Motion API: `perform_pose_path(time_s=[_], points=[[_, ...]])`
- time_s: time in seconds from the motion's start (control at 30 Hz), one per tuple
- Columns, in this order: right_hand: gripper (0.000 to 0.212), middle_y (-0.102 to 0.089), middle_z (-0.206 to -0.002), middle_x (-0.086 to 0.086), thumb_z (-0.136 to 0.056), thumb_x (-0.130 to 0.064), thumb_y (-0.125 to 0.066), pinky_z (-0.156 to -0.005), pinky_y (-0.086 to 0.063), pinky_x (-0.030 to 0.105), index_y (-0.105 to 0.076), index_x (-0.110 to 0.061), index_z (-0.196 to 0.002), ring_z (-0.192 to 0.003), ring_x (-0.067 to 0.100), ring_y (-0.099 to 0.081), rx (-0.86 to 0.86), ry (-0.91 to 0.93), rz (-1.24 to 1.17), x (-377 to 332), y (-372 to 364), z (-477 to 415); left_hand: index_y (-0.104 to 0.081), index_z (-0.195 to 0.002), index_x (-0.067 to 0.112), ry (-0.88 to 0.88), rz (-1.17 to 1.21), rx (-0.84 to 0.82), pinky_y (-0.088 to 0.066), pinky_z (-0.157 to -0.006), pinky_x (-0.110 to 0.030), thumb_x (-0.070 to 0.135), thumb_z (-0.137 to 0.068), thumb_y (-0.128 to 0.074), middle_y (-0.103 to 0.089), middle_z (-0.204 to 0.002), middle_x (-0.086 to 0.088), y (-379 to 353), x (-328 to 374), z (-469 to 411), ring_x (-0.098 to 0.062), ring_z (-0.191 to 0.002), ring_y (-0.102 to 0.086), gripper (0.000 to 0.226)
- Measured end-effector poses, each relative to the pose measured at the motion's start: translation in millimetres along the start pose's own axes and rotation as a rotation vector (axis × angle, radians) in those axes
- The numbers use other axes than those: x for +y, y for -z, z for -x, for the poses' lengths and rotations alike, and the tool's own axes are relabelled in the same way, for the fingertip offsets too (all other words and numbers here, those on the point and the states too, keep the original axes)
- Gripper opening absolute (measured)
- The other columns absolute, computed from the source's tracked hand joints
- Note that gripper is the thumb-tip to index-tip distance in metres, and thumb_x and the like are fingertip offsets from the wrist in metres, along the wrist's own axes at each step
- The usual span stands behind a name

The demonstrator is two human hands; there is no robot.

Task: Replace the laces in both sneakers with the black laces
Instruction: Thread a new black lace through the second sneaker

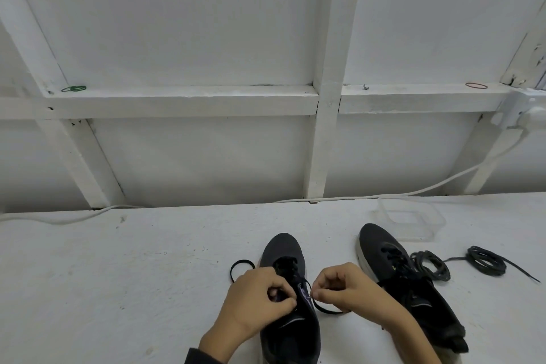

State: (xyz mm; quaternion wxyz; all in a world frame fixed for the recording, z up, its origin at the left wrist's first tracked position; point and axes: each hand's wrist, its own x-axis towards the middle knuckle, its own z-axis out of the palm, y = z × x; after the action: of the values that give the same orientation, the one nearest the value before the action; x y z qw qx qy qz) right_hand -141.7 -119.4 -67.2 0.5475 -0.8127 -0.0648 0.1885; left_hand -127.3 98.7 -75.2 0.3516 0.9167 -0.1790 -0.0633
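Two dark sneakers stand on the white surface, toes pointing away from me. The left sneaker (288,257) is between my hands. My left hand (257,295) grips its left eyelet edge with curled fingers. My right hand (345,287) pinches a black lace (325,309) at the sneaker's right side; the lace's other end loops out on the left at the black lace loop (240,267). The right sneaker (404,278) is laced and lies beside my right wrist. To its right lie two coiled dark laces, one coil (432,264) near the sneaker and another coil (486,261) farther out.
A clear plastic container (410,217) sits behind the right sneaker. A white cable (413,192) runs along the back edge by the white framed wall. A green rubber band (74,88) and a red rubber band (476,85) lie on the wall ledge.
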Motion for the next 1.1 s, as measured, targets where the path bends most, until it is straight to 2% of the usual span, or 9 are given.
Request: perform_pose_path(time_s=[0.1, 0.27, 0.4, 0.5, 0.6, 0.67, 0.8, 0.93, 1.1], points=[[0.011, -0.057, -0.059, -0.010, -0.089, -0.015, -0.067, -0.051, -0.033, 0.019, -0.070, -0.011, -0.079, -0.051, 0.007, -0.041, 0.009, 0.019, 0.101, -5, -1, -1, -0.071, -0.089, 0.043, -0.020, -0.052, 0.009, -0.038, -0.065, -0.018, 0.057, -0.071, -0.066, -0.055, -0.078, 0.009, -6, 2, -1, -0.005, -0.080, -0.052, 0.023], [0.014, -0.058, -0.060, -0.008, -0.086, -0.020, -0.066, -0.055, -0.037, 0.024, -0.069, -0.009, -0.079, -0.051, 0.009, -0.046, 0.026, 0.010, 0.173, -8, -5, -3, -0.071, -0.088, 0.042, -0.051, 0.015, 0.035, -0.041, -0.068, -0.023, 0.057, -0.069, -0.065, -0.050, -0.070, 0.011, -12, 3, -3, -0.006, -0.079, -0.051, 0.025], [0.017, -0.064, -0.063, 0.004, -0.083, -0.028, -0.068, -0.057, -0.041, 0.026, -0.070, -0.012, -0.078, -0.054, 0.011, -0.053, 0.024, -0.003, 0.160, -9, -7, -3, -0.070, -0.087, 0.043, -0.047, -0.006, 0.068, -0.035, -0.063, -0.017, 0.053, -0.070, -0.068, -0.049, -0.068, 0.012, -13, 4, -1, -0.005, -0.080, -0.050, 0.019], [0.020, -0.066, -0.065, 0.001, -0.087, -0.031, -0.071, -0.052, -0.044, 0.021, -0.069, -0.013, -0.078, -0.055, 0.009, -0.058, 0.041, -0.027, 0.123, -13, -8, -4, -0.069, -0.083, 0.039, -0.032, -0.010, 0.083, -0.035, -0.062, -0.016, 0.053, -0.069, -0.065, -0.049, -0.068, 0.011, -15, 5, -1, -0.006, -0.080, -0.050, 0.020], [0.020, -0.067, -0.070, 0.001, -0.082, -0.027, -0.078, -0.050, -0.045, 0.019, -0.068, -0.010, -0.085, -0.056, 0.009, -0.061, 0.085, -0.032, 0.065, -16, -14, -6, -0.067, -0.078, 0.031, -0.033, -0.027, 0.085, -0.035, -0.062, -0.019, 0.059, -0.064, -0.053, -0.048, -0.068, 0.010, -17, 5, -1, -0.007, -0.079, -0.050, 0.035], [0.018, -0.067, -0.074, 0.004, -0.080, -0.020, -0.078, -0.048, -0.046, 0.020, -0.068, -0.008, -0.089, -0.056, 0.011, -0.061, 0.105, -0.046, 0.038, -17, -17, -7, -0.065, -0.075, 0.030, -0.039, -0.007, 0.087, -0.035, -0.062, -0.019, 0.059, -0.062, -0.051, -0.049, -0.069, 0.009, -17, 5, -1, -0.008, -0.079, -0.050, 0.035], [0.010, -0.066, -0.076, 0.006, -0.082, -0.012, -0.067, -0.062, -0.057, 0.031, -0.068, -0.012, -0.092, -0.064, 0.013, -0.063, 0.078, -0.010, -0.001, -13, -15, -8, -0.065, -0.073, 0.028, -0.039, 0.051, 0.118, -0.036, -0.062, -0.017, 0.054, -0.061, -0.054, -0.054, -0.078, 0.006, -16, 3, -2, -0.007, -0.076, -0.050, 0.031], [0.013, -0.066, -0.077, 0.004, -0.084, -0.009, -0.063, -0.062, -0.055, 0.029, -0.071, -0.016, -0.092, -0.066, 0.012, -0.063, 0.053, -0.011, -0.009, -12, -14, -9, -0.066, -0.067, 0.026, -0.016, 0.186, 0.100, -0.039, -0.064, -0.024, 0.047, -0.058, -0.058, -0.052, -0.068, 0.008, -15, 4, -3, -0.005, -0.067, -0.048, 0.025], [0.019, -0.066, -0.071, -0.004, -0.082, -0.008, -0.060, -0.060, -0.043, 0.026, -0.074, -0.020, -0.086, -0.060, 0.012, -0.055, 0.076, -0.034, -0.035, -6, -10, -5, -0.060, -0.056, 0.022, 0.043, 0.383, 0.138, -0.037, -0.060, -0.020, 0.030, -0.063, -0.069, -0.054, -0.063, 0.009, -3, -8, -3, -0.003, -0.061, -0.044, 0.014]])
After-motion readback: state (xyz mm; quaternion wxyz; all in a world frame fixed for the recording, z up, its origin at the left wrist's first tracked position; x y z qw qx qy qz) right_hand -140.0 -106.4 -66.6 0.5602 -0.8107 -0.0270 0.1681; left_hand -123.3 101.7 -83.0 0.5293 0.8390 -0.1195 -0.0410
